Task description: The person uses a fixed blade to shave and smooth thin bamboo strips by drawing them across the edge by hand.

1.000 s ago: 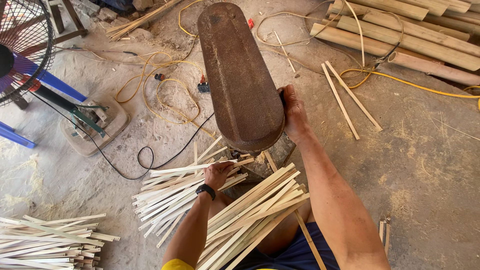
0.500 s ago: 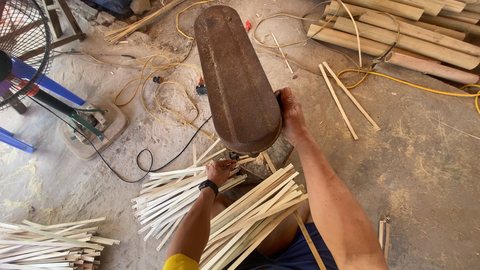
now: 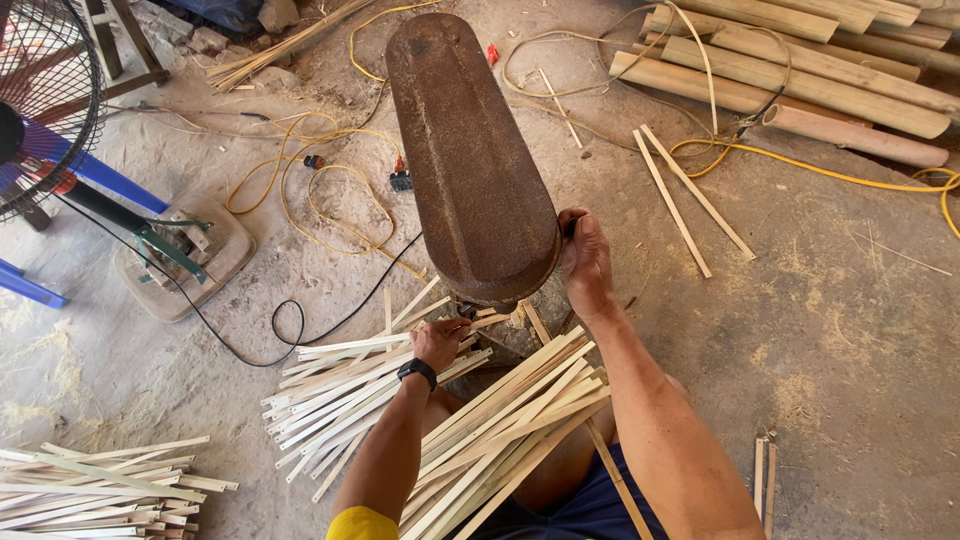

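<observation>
Head view, left hand point(image 3: 440, 340) pinching bamboo strip point(image 3: 490, 321) under rusty guard point(image 3: 470, 150), right hand point(image 3: 585, 262) gripping guard's edge, blade hidden.

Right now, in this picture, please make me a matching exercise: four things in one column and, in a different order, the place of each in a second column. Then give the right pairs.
Things:
1. rusty metal cover
2. fan
3. bamboo poles
4. black wristwatch

Places:
A. top right, on the ground
B. on the left hand's wrist
C. far left, beside blue legs
D. centre, above both hands

Pairs: 1-D, 2-C, 3-A, 4-B. The left hand touches thin strips under the cover; the right hand rests on the cover's right edge.
</observation>
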